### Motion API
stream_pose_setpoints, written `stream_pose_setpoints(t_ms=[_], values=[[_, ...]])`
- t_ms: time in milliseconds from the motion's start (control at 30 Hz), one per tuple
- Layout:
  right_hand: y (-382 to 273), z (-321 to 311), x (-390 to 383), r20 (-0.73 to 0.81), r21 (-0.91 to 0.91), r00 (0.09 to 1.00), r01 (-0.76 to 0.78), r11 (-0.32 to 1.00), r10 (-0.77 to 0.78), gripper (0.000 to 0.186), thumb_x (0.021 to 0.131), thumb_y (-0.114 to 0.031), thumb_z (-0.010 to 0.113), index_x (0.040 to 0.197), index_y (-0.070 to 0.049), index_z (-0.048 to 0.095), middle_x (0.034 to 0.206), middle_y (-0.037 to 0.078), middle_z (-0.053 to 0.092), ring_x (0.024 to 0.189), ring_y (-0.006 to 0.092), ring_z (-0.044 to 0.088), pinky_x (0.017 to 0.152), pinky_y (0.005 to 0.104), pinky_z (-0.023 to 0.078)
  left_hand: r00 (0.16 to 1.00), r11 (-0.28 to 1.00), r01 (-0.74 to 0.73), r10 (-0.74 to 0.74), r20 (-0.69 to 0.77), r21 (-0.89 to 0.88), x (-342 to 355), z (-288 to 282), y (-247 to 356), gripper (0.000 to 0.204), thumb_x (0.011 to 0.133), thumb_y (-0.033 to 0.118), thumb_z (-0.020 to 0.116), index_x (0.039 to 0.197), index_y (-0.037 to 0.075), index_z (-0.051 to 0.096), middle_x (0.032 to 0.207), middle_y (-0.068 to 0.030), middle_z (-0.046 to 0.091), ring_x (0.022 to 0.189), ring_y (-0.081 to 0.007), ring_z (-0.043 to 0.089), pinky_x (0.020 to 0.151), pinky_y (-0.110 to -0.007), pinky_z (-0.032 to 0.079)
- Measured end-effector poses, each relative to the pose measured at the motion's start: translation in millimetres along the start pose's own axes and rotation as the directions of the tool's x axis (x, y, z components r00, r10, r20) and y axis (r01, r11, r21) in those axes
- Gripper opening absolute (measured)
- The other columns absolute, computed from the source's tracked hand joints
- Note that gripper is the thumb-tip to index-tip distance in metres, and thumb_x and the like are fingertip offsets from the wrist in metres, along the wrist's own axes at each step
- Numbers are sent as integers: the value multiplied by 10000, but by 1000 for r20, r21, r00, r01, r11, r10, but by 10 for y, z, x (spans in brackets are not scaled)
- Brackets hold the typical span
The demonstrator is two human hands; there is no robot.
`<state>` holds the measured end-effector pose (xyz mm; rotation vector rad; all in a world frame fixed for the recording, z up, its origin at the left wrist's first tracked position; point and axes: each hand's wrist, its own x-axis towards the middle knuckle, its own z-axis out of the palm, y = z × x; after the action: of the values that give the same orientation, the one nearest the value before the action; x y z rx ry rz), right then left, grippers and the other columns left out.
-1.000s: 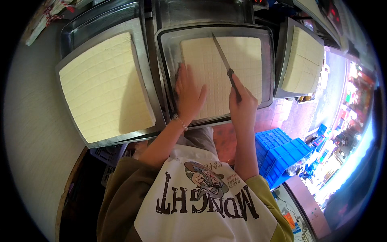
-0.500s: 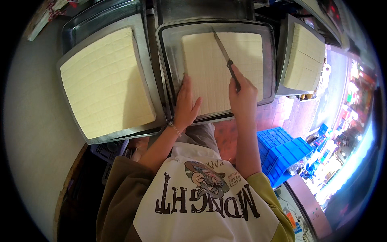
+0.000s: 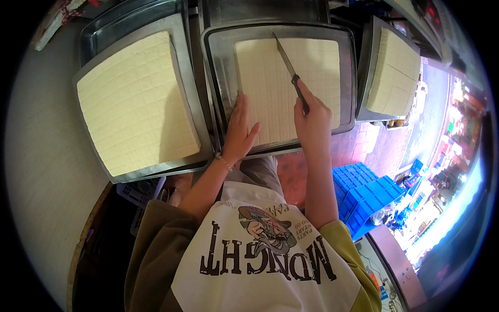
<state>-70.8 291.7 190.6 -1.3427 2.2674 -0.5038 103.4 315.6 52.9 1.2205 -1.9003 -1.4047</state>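
Observation:
A broad, pale block of tofu (image 3: pixel 267 114), its top marked with a grid of lines, lies in a metal tray (image 3: pixel 221 57) in front of me. My right hand (image 3: pixel 314 118) is closed round the black handle of a knife (image 3: pixel 286 60). The blade slants away over the tofu, its tip near the far edge; how deep it goes, I cannot tell. Along the block's left side rests my left hand (image 3: pixel 241 127), fingers stretched out and thumb apart, holding nothing.
Another grid-marked tofu block (image 3: pixel 130 93) sits on a metal tray to the left, and a third block (image 3: pixel 396 73) at the far right. Empty-looking metal trays (image 3: pixel 265 11) lie behind. Blue plastic crates (image 3: pixel 358 195) stand lower right. A pale wall (image 3: pixel 41 145) runs along the left.

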Motion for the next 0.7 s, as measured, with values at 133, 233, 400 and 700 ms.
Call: stream_pose_setpoints(t_ms=[133, 233, 400, 700], values=[[25, 22, -21, 8, 8, 1000, -3, 1000, 3, 364, 890, -56, 560, 1248, -73, 623, 775, 194, 628, 651, 328, 612, 606, 421, 485, 1000, 1000, -10, 10, 1, -1, 4, 18, -35, 763, 932, 248, 547, 1499, -60, 140, 1542, -296, 183, 1442, -413, 188, 1175, -443, 162], [22, 15, -45, 36, 4, 999, -38, 999, 38, 370, 891, -56, 559, 1256, -77, 619, 783, 196, 629, 661, 328, 614, 618, 419, 488, 1000, 1000, -29, 29, 2, 5, 8, 17, -53, 765, 935, 266, 541, 1499, -61, 141, 1539, -300, 188, 1441, -416, 190, 1174, -445, 162], [67, 13, -111, 27, 20, 999, -25, 999, 25, 380, 888, -49, 562, 1263, -78, 614, 779, 196, 626, 664, 327, 614, 625, 416, 490, 999, 999, -40, 39, 22, 31, 17, -5, -73, 765, 932, 264, 539, 1500, -60, 141, 1542, -301, 179, 1438, -419, 194, 1170, -445, 170], [92, -34, -259, 55, -21, 997, -48, 999, 49, 390, 883, -40, 566, 1268, -87, 613, 749, 189, 604, 639, 318, 600, 618, 409, 484, 998, 1000, -17, 18, 66, -10, 15, -13, -74, 773, 956, 267, 517, 1524, -23, 81, 1579, -260, 106, 1477, -362, 104, 1182, -431, 111]])
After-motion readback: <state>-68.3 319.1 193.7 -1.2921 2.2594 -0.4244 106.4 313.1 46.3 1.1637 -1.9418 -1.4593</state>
